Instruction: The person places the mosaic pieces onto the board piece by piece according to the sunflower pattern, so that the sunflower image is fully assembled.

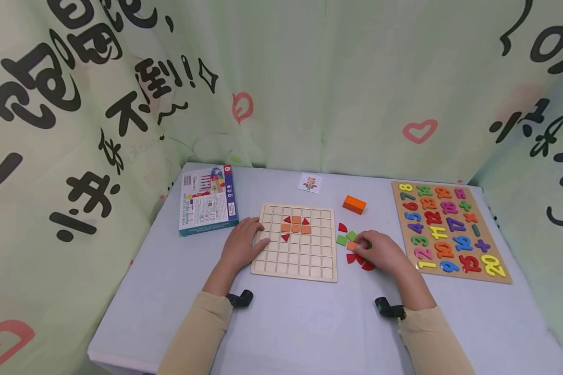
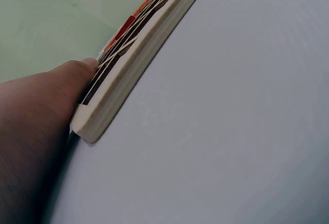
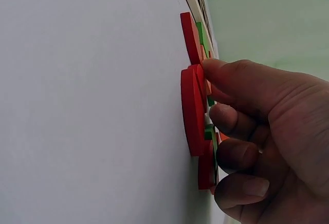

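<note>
The left hand (image 1: 241, 242) rests at the grid board's (image 1: 293, 260) nine o'clock edge, thumb apart from its relaxed fingers. Just off the board's three o'clock side, the right hand (image 1: 380, 251) pinches an orange square (image 1: 351, 246) in its fingers, beside green squares (image 1: 341, 240) and red pieces (image 1: 351, 258). On the counter (image 1: 309, 328), an orange block (image 1: 354, 204) lies at two o'clock.
</note>
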`<state>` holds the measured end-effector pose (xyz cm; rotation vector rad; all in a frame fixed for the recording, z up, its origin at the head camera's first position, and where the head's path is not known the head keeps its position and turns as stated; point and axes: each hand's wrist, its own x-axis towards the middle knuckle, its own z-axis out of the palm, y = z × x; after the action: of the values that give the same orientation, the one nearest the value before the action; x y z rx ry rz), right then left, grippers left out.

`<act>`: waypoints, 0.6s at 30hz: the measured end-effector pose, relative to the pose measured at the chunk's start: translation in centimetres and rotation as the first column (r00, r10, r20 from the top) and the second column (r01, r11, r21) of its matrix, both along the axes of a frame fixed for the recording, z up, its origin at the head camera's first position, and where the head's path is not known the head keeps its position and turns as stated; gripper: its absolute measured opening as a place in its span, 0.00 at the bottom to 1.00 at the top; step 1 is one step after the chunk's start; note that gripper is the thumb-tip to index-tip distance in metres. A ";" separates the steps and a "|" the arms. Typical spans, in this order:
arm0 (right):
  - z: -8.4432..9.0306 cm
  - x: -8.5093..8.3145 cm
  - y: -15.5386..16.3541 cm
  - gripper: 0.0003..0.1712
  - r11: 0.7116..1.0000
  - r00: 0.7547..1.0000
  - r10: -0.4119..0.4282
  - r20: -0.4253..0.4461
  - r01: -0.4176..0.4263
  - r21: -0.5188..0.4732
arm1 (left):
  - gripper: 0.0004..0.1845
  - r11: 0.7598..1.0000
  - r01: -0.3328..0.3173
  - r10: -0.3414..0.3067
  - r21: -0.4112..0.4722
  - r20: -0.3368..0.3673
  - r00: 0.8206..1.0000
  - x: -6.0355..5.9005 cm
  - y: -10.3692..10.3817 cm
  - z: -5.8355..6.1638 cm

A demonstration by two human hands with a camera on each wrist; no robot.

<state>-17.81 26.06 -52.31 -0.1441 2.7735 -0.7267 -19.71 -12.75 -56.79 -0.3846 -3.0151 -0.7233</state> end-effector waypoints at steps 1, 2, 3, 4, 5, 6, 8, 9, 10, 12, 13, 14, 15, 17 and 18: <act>0.0 0.0 0.0 0.20 1.000 1.000 0.000 -0.001 0.000 -0.001 | 0.24 1.000 0.000 0.000 0.001 0.000 1.000 0.0 0.0 0.0; 0.1 0.0 -0.1 0.20 1.000 1.000 0.001 -0.002 -0.001 -0.003 | 0.24 1.000 -0.001 0.001 0.000 0.002 1.000 0.0 0.0 0.0; 0.1 0.1 -0.1 0.20 1.000 1.000 0.001 -0.003 -0.001 -0.004 | 0.24 1.000 -0.001 0.001 -0.002 0.003 1.000 0.0 0.0 0.0; 0.2 0.1 -0.2 0.20 1.000 1.000 0.003 -0.004 -0.003 0.000 | 0.24 1.000 -0.002 0.002 -0.001 0.003 1.000 0.0 0.0 0.0; 0.1 0.1 -0.2 0.20 1.000 1.000 0.005 -0.006 -0.005 0.001 | 0.24 1.000 -0.003 0.003 -0.001 0.005 1.000 0.0 0.0 0.0; 0.1 0.1 -0.2 0.21 1.000 1.000 0.007 -0.007 -0.007 0.003 | 0.24 1.000 -0.003 0.003 0.000 0.005 1.000 0.0 0.0 0.0; 0.1 0.0 -0.3 0.21 1.000 1.000 0.010 -0.006 -0.010 0.007 | 0.24 1.000 -0.004 0.004 0.000 0.003 1.000 -0.1 0.1 0.0; 0.1 0.0 -0.3 0.21 1.000 1.000 0.012 -0.007 -0.012 0.010 | 0.24 1.000 -0.003 0.003 0.000 0.002 1.000 -0.1 0.1 0.0; 0.1 0.0 -0.3 0.21 1.000 1.000 0.013 -0.007 -0.013 0.014 | 0.24 1.000 -0.003 0.003 0.000 0.002 1.000 0.0 0.1 0.0; 0.3 0.1 -0.3 0.20 1.000 1.000 0.018 -0.011 -0.018 0.017 | 0.24 1.000 -0.003 0.003 -0.004 0.001 1.000 -0.1 0.1 0.0; 0.4 0.1 -0.4 0.20 1.000 1.000 0.022 -0.015 -0.021 0.019 | 0.24 1.000 -0.003 0.003 -0.006 0.001 1.000 -0.1 0.1 0.0; 0.5 0.1 -0.5 0.20 0.999 1.000 0.025 -0.018 -0.025 0.020 | 0.24 1.000 -0.003 0.003 -0.007 0.000 1.000 0.0 0.1 -0.1; 0.7 0.1 -0.6 0.19 0.999 0.999 0.030 -0.022 -0.029 0.021 | 0.23 1.000 -0.003 0.003 -0.007 0.000 1.000 0.0 0.1 -0.1; 1.0 0.0 -0.9 0.19 0.999 0.999 0.035 -0.021 -0.035 0.017 | 0.23 1.000 -0.003 0.003 -0.009 -0.004 1.000 0.0 0.1 -0.1; 1.2 0.0 -1.2 0.19 0.999 0.999 0.037 -0.021 -0.037 0.013 | 0.23 1.000 -0.002 0.002 -0.008 -0.005 1.000 0.0 0.1 -0.1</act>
<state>-17.81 24.90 -51.07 -0.2015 2.7868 -0.7024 -19.75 -12.67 -56.91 -0.3823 -3.0143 -0.7088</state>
